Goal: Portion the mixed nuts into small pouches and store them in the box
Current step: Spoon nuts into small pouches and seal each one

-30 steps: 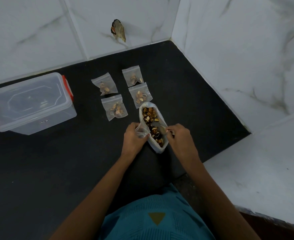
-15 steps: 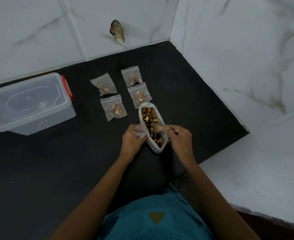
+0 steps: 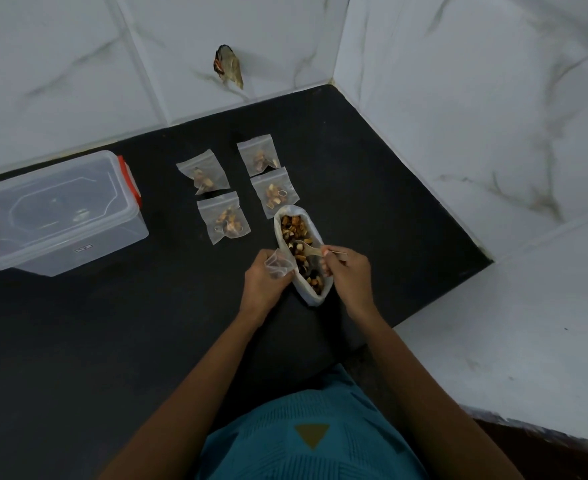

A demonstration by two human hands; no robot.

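Observation:
A large open bag of mixed nuts (image 3: 299, 233) lies on the black counter (image 3: 112, 341). My left hand (image 3: 263, 284) holds a small empty clear pouch (image 3: 278, 265) beside the bag's left edge. My right hand (image 3: 349, 275) pinches a small wooden spoon (image 3: 308, 249) whose bowl lies among the nuts. Several filled pouches (image 3: 225, 218) lie flat just beyond the bag. The clear plastic box (image 3: 57, 213) with red clips stands lidded at the far left.
White marble-look wall tiles (image 3: 458, 98) close the counter at the back and right. A white ledge (image 3: 527, 341) lies at the right front. A small brownish object (image 3: 228, 67) sticks to the back wall.
The spoon's bowl has moved a little further up the bag among the nuts. My left hand has shifted the small pouch slightly left of the bag's rim.

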